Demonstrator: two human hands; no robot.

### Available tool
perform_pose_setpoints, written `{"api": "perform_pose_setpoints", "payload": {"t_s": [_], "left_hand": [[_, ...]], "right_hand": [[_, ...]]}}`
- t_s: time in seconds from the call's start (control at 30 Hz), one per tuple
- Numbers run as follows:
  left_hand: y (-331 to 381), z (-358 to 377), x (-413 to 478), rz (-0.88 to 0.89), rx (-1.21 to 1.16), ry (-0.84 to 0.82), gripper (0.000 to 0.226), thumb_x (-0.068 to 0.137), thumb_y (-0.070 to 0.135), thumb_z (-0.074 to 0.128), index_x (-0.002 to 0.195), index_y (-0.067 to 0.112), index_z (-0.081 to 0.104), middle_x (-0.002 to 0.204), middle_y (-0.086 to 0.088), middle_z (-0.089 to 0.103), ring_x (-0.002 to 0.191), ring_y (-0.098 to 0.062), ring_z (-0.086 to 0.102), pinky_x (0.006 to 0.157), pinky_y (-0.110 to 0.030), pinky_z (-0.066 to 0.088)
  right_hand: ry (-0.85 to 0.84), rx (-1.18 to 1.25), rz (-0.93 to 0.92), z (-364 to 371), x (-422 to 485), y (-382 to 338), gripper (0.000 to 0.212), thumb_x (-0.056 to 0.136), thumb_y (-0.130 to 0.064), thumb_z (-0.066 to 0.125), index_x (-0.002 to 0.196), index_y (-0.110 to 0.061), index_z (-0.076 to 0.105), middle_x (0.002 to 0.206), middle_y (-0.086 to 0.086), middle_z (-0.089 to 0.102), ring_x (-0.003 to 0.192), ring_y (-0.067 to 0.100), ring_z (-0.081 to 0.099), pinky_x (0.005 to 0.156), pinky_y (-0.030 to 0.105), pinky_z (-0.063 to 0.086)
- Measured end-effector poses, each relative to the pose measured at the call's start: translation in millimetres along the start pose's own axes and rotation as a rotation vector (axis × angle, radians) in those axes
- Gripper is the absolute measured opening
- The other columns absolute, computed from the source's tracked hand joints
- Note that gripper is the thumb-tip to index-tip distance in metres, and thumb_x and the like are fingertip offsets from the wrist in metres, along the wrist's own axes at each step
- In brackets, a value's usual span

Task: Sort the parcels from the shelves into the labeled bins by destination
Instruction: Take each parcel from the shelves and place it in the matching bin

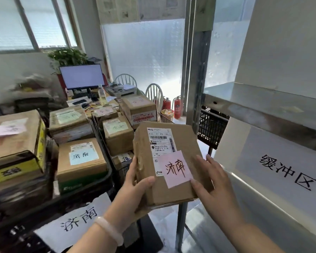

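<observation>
The left hand (133, 189) clasps the flat, creased cardboard parcel (186, 139) at its near-left corner, while the right hand (213, 181) rests straight-fingered on its right edge.

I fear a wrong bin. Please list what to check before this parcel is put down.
1. The note on the parcel reads 济南: ok.
2. The sign on the bin reads the same: ok.
3. Hold: left hand grips the parcel, right hand rests on it: ok.
4. The parcel is above the bin: not ok, it is right of it.
5. Free room in the bin: cannot tell.
</observation>
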State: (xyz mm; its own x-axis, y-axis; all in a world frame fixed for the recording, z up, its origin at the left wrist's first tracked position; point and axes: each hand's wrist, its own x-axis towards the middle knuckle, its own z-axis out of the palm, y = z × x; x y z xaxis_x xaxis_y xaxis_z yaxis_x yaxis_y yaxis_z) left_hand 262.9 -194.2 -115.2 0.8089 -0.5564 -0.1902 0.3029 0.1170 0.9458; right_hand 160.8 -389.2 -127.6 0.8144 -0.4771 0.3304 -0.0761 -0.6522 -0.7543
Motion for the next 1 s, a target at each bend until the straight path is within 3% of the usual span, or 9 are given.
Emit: {"api": "perform_pose_setpoints", "payload": {"t_s": [0.13, 0.23, 0.47, 0.57, 0.63, 0.73, 0.8, 0.87, 1.0], "left_hand": [[9, -23, -8, 0.056, -0.032, 0.052, 0.097, 0.065, 0.03, 0.077, 0.142, 0.058, 0.025, 0.127, -0.006, 0.064, 0.098, -0.034, 0.071, 0.075, -0.045, 0.06], [18, -36, -14, 0.095, -0.014, 0.081, 0.096, 0.067, 0.036, 0.079, 0.143, 0.059, 0.026, 0.126, -0.002, 0.065, 0.097, -0.029, 0.072, 0.08, -0.046, 0.059], [51, -66, -36, 0.24, 0.146, 0.307, 0.08, 0.066, 0.058, 0.068, 0.137, 0.059, 0.031, 0.13, 0.01, 0.054, 0.102, -0.01, 0.066, 0.062, -0.014, 0.053], [65, -79, -46, 0.298, 0.223, 0.396, 0.073, 0.072, 0.059, 0.06, 0.138, 0.057, 0.03, 0.12, 0.014, 0.055, 0.087, 0.004, 0.064, 0.056, -0.005, 0.047], [70, -90, -53, 0.344, 0.348, 0.484, 0.069, 0.072, 0.072, 0.061, 0.133, 0.064, 0.029, 0.132, 0.013, 0.049, 0.103, 0.004, 0.056, 0.071, -0.008, 0.048], [72, -109, -61, 0.389, 0.597, 0.612, 0.076, 0.063, 0.089, 0.05, 0.132, 0.073, 0.022, 0.154, 0.021, 0.023, 0.136, -0.008, 0.034, 0.112, -0.04, 0.037], [74, -117, -68, 0.421, 0.699, 0.665, 0.08, 0.067, 0.089, 0.045, 0.139, 0.067, 0.019, 0.156, 0.025, 0.015, 0.141, -0.005, 0.023, 0.118, -0.042, 0.027], [79, -121, -76, 0.434, 0.769, 0.707, 0.073, 0.077, 0.078, 0.047, 0.141, 0.061, 0.019, 0.157, 0.023, 0.014, 0.137, 0.003, 0.017, 0.114, -0.029, 0.02], [83, -136, -85, 0.4, 0.821, 0.76, 0.072, 0.078, 0.064, 0.049, 0.144, 0.057, 0.021, 0.156, 0.022, 0.016, 0.131, 0.009, 0.014, 0.11, -0.025, 0.018]], "right_hand": [[-0.242, 0.337, 0.146, 7, 15, -16, 0.063, 0.091, -0.033, 0.064, 0.138, -0.058, 0.032, 0.128, -0.037, 0.037, 0.112, -0.019, 0.045, 0.084, 0.003, 0.04], [-0.272, 0.441, 0.145, 21, 21, -24, 0.058, 0.091, -0.024, 0.065, 0.136, -0.052, 0.041, 0.126, -0.035, 0.042, 0.092, -0.031, 0.048, 0.068, -0.003, 0.04], [-0.319, 0.535, 0.122, 53, 49, -64, 0.054, 0.088, -0.028, 0.07, 0.126, -0.061, 0.049, 0.138, -0.018, 0.049, 0.116, 0.003, 0.054, 0.083, 0.016, 0.049], [-0.348, 0.525, 0.125, 70, 66, -88, 0.056, 0.088, -0.033, 0.069, 0.134, -0.056, 0.047, 0.135, -0.015, 0.047, 0.115, 0.011, 0.053, 0.094, 0.034, 0.051], [-0.387, 0.505, 0.136, 84, 78, -106, 0.055, 0.087, -0.038, 0.069, 0.133, -0.058, 0.046, 0.131, -0.015, 0.046, 0.113, 0.014, 0.053, 0.098, 0.044, 0.05], [-0.442, 0.473, 0.118, 107, 96, -129, 0.055, 0.088, -0.04, 0.068, 0.136, -0.055, 0.046, 0.134, -0.01, 0.044, 0.117, 0.019, 0.05, 0.102, 0.045, 0.046], [-0.469, 0.445, 0.097, 120, 105, -142, 0.055, 0.09, -0.037, 0.065, 0.14, -0.049, 0.045, 0.136, -0.007, 0.043, 0.114, 0.015, 0.046, 0.1, 0.037, 0.044], [-0.506, 0.411, 0.087, 132, 111, -152, 0.056, 0.092, -0.036, 0.064, 0.143, -0.045, 0.043, 0.141, -0.005, 0.042, 0.109, 0.013, 0.043, 0.089, 0.029, 0.041], [-0.57, 0.364, 0.102, 150, 121, -165, 0.056, 0.092, -0.039, 0.062, 0.144, -0.045, 0.041, 0.151, -0.001, 0.038, 0.106, 0.014, 0.042, 0.077, 0.028, 0.04]]}}
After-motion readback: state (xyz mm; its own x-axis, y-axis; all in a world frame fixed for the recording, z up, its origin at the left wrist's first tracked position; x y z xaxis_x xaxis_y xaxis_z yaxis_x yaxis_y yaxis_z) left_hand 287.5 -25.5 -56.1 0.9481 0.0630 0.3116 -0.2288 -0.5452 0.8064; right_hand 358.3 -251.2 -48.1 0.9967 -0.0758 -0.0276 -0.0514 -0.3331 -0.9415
